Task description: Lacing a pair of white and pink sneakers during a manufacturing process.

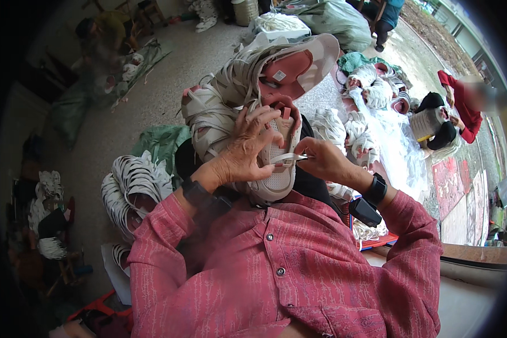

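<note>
The right hand (321, 160) pinches the end of a white lace (284, 159); this grip is clenched on it. Just left of the grip, the left hand (245, 152) grasps the white shoe (273, 172), fingers spread over the tongue. To thread well, I think the lace should stay flat and taut. The shoe's long axis runs away from the person, toe pointing toward the chest. Beyond the grip, more shoes (231, 84) are bundled together.

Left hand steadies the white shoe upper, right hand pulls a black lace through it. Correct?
Not quite: in the head view the lace is white, not black. The rest holds: the left hand steadies the white shoe upper and the right hand pinches the lace end and draws it through.
</note>
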Demonstrator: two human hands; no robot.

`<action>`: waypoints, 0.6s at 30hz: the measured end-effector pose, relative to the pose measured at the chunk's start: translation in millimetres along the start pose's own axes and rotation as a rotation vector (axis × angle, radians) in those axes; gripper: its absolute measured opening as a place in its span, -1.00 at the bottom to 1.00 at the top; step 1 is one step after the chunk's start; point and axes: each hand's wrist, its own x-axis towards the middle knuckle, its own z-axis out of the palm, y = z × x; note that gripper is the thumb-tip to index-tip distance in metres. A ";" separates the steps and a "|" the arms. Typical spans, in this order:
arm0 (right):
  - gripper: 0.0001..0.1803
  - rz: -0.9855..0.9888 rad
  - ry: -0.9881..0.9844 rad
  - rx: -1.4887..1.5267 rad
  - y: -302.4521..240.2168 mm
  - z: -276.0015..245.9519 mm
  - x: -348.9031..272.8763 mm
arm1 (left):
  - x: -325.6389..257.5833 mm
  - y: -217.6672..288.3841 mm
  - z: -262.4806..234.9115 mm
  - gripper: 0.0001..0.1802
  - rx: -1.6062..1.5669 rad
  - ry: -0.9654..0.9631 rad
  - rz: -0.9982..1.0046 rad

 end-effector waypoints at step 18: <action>-0.73 0.456 -0.534 1.210 -10.9 -8.9 11.7 | -3.4 9.9 35.6 -0.03 0.301 0.222 -0.050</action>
